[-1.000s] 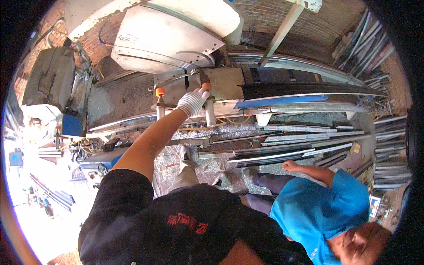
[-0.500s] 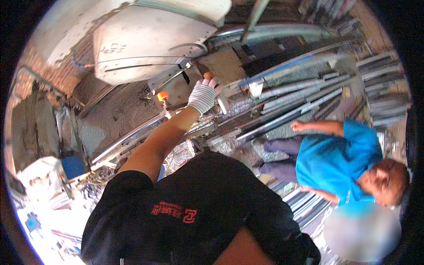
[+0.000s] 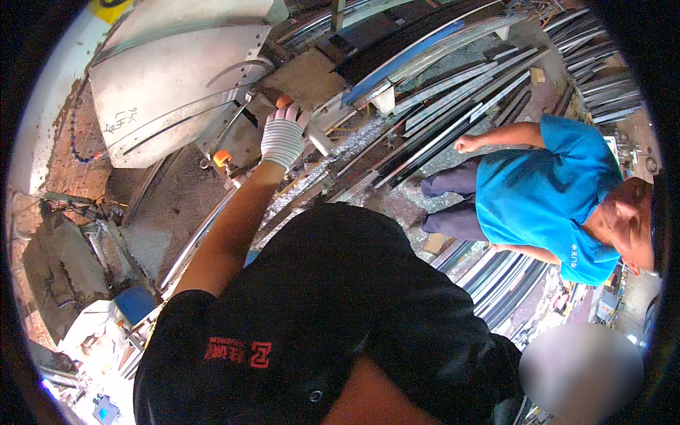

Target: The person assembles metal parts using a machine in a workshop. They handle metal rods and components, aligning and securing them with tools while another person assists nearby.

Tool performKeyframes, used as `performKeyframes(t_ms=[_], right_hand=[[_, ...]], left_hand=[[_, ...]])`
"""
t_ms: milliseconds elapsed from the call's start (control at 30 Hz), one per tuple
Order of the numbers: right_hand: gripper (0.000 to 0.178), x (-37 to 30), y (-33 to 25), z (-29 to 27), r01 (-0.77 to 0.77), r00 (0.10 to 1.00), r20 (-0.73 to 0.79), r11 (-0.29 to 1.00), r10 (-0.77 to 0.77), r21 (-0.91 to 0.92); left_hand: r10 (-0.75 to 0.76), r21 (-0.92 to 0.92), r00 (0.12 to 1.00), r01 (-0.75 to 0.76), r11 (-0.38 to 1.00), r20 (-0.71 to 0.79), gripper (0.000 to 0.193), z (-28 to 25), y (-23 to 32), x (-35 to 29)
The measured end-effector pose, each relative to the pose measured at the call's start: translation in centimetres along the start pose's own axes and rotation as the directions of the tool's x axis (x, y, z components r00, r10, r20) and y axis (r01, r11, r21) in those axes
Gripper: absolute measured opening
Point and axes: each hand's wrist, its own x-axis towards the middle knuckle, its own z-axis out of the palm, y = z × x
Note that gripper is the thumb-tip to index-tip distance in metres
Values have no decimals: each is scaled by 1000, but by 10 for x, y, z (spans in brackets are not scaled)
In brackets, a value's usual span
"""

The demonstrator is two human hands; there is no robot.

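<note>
My left hand [image 3: 283,137], in a striped glove with bare fingertips, reaches forward to a machine. Its fingers curl at an orange knob [image 3: 285,101] and partly hide what they grip below it. Beside the hand, a pale metal arm [image 3: 319,140] angles downward. A second orange knob [image 3: 222,157] on a metal stem stands to the left of my forearm. Farther forward is a large white metal guard [image 3: 173,99] with a curved slot and handwritten marks. My right hand is out of view; only the dark right sleeve [image 3: 474,354] shows.
On the right stands a person in a blue shirt [image 3: 542,205], one fist out toward the machine. Long metal profiles [image 3: 460,99] lie in stacks beyond. Metal shavings [image 3: 358,152] cover the bed near my hand. A blue box [image 3: 134,304] sits at the left.
The view has turned, and my left hand and the machine now appear farther left. My hand stays at the same orange knob. The person in blue still stands at the right.
</note>
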Motion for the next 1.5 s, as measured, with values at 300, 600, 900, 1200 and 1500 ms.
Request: performKeyframes(t_ms=[300,600,900,1200,1500], right_hand=[[42,39,-31,20,53,998,34,997,-54,50],[41,35,-33,21,31,998,63,999,-30,-9],[40,-3,-16,14,-57,997,50,992,63,-108],[39,-40,4,-23,-150,988,19,975,155,-162],[35,67,-55,-35,456,883,98,788,-460,-413]], left_hand=[[-39,40,999,38,998,26,79,-7,6,4],[-8,27,1000,8,1000,9,69,-5,3,5],[49,-33,997,-48,998,52,60,-3,-5,0],[41,7,997,-41,999,-58,53,1,-3,1],[31,20,999,-30,999,-43,53,7,-5,2]])
